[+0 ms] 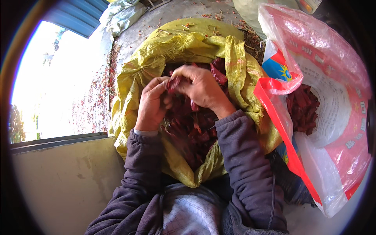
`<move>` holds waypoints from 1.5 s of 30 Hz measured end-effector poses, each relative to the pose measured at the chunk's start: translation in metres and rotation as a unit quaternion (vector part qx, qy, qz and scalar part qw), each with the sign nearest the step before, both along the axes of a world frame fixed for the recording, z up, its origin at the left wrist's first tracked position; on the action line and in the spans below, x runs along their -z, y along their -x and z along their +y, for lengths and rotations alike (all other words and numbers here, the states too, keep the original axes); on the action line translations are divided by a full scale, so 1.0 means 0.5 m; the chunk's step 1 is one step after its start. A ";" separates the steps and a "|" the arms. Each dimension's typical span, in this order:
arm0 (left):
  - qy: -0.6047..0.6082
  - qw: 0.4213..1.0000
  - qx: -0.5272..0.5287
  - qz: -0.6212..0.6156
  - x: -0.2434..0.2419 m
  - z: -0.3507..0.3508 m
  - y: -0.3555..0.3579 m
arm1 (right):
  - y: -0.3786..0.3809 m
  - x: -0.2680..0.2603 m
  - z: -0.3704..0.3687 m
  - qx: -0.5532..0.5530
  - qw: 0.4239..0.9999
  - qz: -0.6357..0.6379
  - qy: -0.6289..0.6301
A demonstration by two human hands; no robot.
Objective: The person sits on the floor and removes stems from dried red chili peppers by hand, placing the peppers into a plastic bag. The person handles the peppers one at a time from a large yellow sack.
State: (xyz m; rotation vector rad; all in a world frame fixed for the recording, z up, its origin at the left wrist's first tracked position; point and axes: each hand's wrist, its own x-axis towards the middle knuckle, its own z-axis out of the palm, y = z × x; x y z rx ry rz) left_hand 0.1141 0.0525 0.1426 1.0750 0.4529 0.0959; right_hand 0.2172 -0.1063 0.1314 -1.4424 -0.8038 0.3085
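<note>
Both hands meet over a yellow woven sack [126, 85] with its top rolled down, full of dark red dried chili peppers [191, 138]. Between the fingertips is a small dried chili pepper [174, 83], partly hidden and slightly blurred. My left hand [152, 101] has its thumb and forefinger at the pepper's left side. From the right, my right hand [199, 85] curls over the same pepper, its fingers bent around it. The peppers in the sack lie just below both hands.
At the right stands an open red and white plastic woven bag [329, 117] with dark red chili pieces [302, 108] inside. A pale sack [120, 14] lies at the upper left. Scraps and stems litter the concrete floor [176, 14]. A low wall [67, 173] is on the left.
</note>
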 end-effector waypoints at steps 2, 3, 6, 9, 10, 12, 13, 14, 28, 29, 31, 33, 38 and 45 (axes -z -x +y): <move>-0.067 0.998 -0.005 -0.011 0.002 -0.007 -0.008 | -0.024 -0.001 -0.011 0.119 0.991 -0.004 -0.056; -0.174 0.985 -0.007 0.004 0.005 -0.009 -0.016 | -0.035 -0.001 -0.027 0.094 0.974 0.138 -0.156; -0.532 0.846 0.009 0.015 0.018 -0.007 -0.050 | -0.060 0.001 -0.036 0.139 0.907 0.273 -0.290; -0.765 0.639 0.064 -0.048 0.037 -0.008 -0.089 | -0.061 0.009 -0.032 0.123 0.899 0.324 -0.268; -0.773 0.626 0.106 0.004 0.042 -0.008 -0.098 | -0.062 0.011 -0.033 0.100 0.907 0.311 -0.265; -0.788 0.596 0.154 0.016 0.040 0.003 -0.111 | -0.059 0.015 -0.028 0.071 0.913 0.294 -0.273; -0.795 0.578 0.181 0.026 0.036 0.009 -0.114 | -0.058 0.017 -0.024 0.073 0.914 0.292 -0.271; -0.783 0.582 0.216 0.028 0.032 0.016 -0.114 | -0.054 0.019 -0.019 0.074 0.911 0.286 -0.288; -0.736 0.667 0.077 -0.088 0.018 -0.012 0.078 | 0.106 -0.117 -0.063 0.252 0.962 -0.002 -0.102; -0.727 0.672 0.088 -0.111 0.016 -0.016 0.091 | 0.121 -0.152 -0.081 0.291 0.948 -0.056 -0.120; -0.737 0.663 0.096 -0.093 0.012 -0.023 0.107 | 0.141 -0.232 -0.151 0.374 0.894 -0.240 -0.054; -0.737 0.664 0.105 -0.073 0.007 -0.027 0.109 | 0.136 -0.303 -0.206 0.434 0.819 -0.371 -0.053; -0.745 0.656 0.030 -0.119 0.003 -0.041 0.052 | 0.104 -0.382 -0.328 0.514 0.619 -0.515 0.297; -0.767 0.622 0.130 -0.082 0.059 -0.108 -0.086 | 0.186 -0.311 -0.349 0.458 0.601 -0.489 0.436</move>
